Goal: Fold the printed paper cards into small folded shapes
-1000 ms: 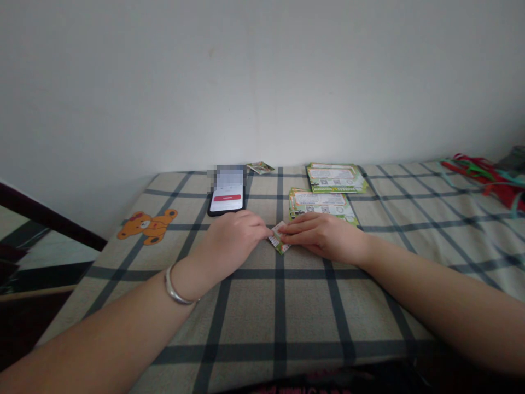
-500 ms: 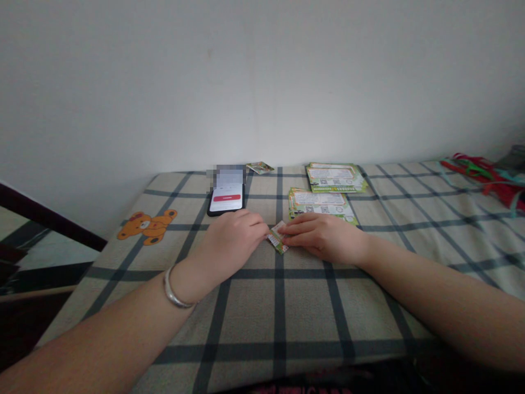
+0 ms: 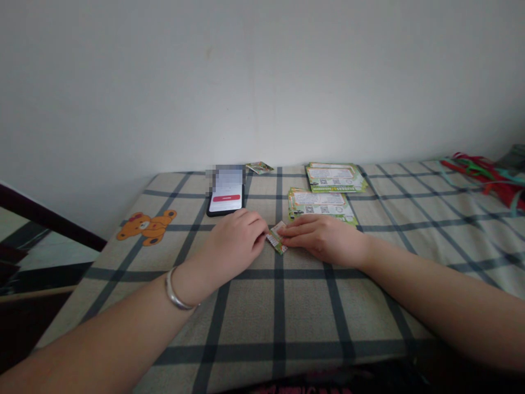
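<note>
A small folded leaflet [image 3: 275, 236], printed in green and white, lies on the checked tablecloth between my hands. My left hand [image 3: 240, 235], a silver bangle at its wrist, has its fingers curled closed at the left corner of the paper. Its fingertips are partly hidden. From the other side, my right hand [image 3: 322, 236] presses its closed fingers onto the right part of the leaflet. A stack of flat leaflets [image 3: 320, 203] sits just beyond my right hand, partly covered by it.
Behind my left hand lies a phone [image 3: 226, 200] with a lit screen. By the wall are a folded leaflet piece [image 3: 260, 167] and a second leaflet stack [image 3: 334, 178]. A teddy bear cutout [image 3: 147, 227] is at left, tangled coloured ribbons [image 3: 484, 178] at far right.
The fingers of my left hand have curled in slightly at the leaflet's left corner. My right hand and the leaflet stay almost in place.
</note>
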Demonstrator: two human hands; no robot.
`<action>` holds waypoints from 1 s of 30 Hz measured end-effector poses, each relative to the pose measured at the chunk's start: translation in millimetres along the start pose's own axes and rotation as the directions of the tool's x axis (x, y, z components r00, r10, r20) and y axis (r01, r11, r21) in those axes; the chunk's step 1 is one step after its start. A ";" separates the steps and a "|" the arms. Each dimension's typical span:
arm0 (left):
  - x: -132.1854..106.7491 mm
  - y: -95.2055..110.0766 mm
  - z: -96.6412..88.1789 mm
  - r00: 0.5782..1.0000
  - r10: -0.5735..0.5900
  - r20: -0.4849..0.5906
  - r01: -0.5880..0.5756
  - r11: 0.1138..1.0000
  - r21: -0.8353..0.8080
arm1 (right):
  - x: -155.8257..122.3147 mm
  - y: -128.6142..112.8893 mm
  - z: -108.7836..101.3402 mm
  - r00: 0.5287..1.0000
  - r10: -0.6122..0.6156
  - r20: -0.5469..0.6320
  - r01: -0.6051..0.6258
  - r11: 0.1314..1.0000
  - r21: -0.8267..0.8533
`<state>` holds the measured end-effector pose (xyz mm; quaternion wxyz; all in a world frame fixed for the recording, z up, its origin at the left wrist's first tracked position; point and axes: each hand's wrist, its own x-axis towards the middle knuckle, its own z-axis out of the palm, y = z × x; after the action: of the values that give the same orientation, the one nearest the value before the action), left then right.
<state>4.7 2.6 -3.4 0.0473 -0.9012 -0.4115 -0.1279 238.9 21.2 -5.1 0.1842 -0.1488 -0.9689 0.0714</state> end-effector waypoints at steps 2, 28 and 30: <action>0.5 0.4 0.4 1.000 -0.013 -0.020 0.012 0.999 -0.051 | -1.0 0.0 0.4 1.000 0.008 -0.009 -0.008 1.000 0.015; -1.2 -1.2 1.0 0.996 0.084 0.009 -0.083 0.995 -0.052 | 3.1 -3.7 1.8 0.992 0.124 -0.023 -0.126 0.984 -0.129; -1.3 -1.3 1.2 0.997 0.077 0.004 -0.077 0.996 -0.046 | 2.2 -2.8 1.4 0.986 0.166 -0.028 -0.168 0.979 -0.118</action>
<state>3.1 2.7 -4.9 0.0302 -0.9176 -0.3736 -0.1328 235.8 19.1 -5.1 0.1770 -0.2412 -0.9538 0.0269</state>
